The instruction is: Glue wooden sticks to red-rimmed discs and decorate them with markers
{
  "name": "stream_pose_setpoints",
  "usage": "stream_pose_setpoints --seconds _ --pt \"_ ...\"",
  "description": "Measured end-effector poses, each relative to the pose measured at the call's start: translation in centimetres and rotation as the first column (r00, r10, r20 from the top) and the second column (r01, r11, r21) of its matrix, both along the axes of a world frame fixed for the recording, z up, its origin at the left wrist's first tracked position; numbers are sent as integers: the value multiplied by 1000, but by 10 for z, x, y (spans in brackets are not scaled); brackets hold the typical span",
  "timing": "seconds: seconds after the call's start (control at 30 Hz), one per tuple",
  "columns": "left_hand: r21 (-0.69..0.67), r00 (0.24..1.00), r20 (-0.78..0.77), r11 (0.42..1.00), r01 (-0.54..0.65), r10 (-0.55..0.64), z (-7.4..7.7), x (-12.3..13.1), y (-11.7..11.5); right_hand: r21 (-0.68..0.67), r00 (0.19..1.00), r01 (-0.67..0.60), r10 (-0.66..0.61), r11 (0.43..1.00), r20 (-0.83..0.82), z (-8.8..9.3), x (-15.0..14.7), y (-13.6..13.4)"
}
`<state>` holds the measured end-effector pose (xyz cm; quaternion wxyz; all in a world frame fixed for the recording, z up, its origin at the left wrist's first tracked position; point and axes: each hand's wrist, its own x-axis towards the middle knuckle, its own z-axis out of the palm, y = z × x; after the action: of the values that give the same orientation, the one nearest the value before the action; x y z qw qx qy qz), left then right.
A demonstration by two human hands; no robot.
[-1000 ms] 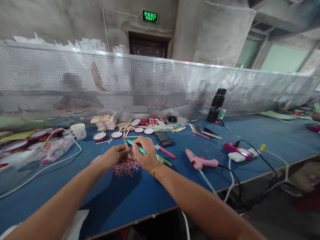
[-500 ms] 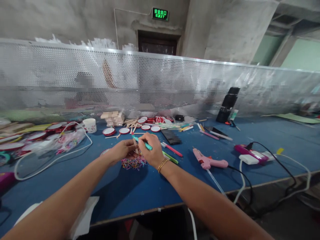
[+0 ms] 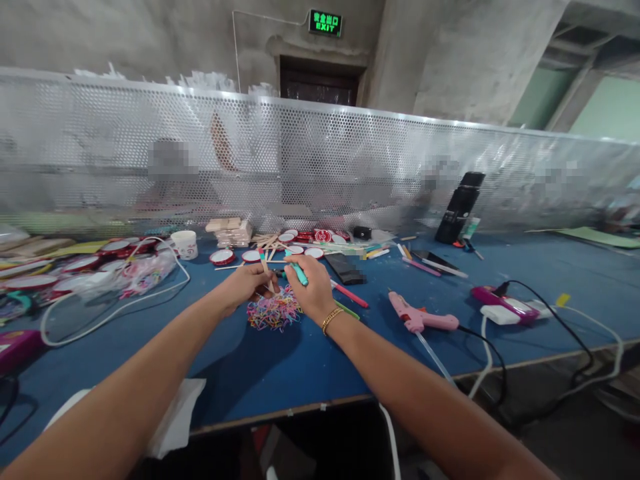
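Observation:
My left hand (image 3: 249,285) is closed on a thin wooden stick (image 3: 266,267) whose upper tip shows teal. Just to its right, my right hand (image 3: 311,283) grips a teal marker (image 3: 299,272). A small gap separates the marker from the stick. Below both hands lies a pile of small multicoloured bands (image 3: 274,313) on the blue table (image 3: 280,373). A pink marker (image 3: 351,294) rests right of my right hand, with a green marker (image 3: 347,310) partly hidden behind the wrist.
A pink glue gun (image 3: 420,317) and a purple power strip (image 3: 505,307) with cables lie right. Behind stand a paper cup (image 3: 185,245), stacked wooden sticks (image 3: 230,232), red-rimmed discs (image 3: 222,257) and a black bottle (image 3: 459,208). A dark phone (image 3: 345,268) lies beyond my right hand.
The stick's tip looked red before and now shows teal. The marker has moved away from the stick. More of the band pile is visible, and the view has shifted slightly.

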<state>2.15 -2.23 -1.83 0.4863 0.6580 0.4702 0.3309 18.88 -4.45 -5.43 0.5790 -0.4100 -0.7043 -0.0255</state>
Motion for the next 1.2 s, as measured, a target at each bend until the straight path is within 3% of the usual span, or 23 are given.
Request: stream_pose_setpoints --seconds 0.23,0.33,0.53,0.73,0.8,0.97,1.2 --pt "11 998 28 999 -52 51 6 0 -4 -45 1000 -24 24 999 -19 0 4 2" --pt "10 997 37 997 -71 70 5 -2 -2 -153 999 -37 31 988 -43 0 4 7" --pt "-18 994 97 999 -49 51 13 -6 0 -448 996 -71 43 891 -73 9 6 11" --pt "-1 997 81 1000 -7 7 23 -5 -6 -528 989 -143 134 837 -56 21 18 8" --pt "22 998 66 1000 -5 4 23 -6 -9 -515 992 -95 125 852 25 21 22 -1" --pt "87 1000 26 996 8 -11 22 -11 -19 -440 979 134 -48 888 200 9 27 -31" --pt "121 994 -34 988 -99 104 11 -17 -20 -464 923 329 -176 822 342 -5 29 -54"
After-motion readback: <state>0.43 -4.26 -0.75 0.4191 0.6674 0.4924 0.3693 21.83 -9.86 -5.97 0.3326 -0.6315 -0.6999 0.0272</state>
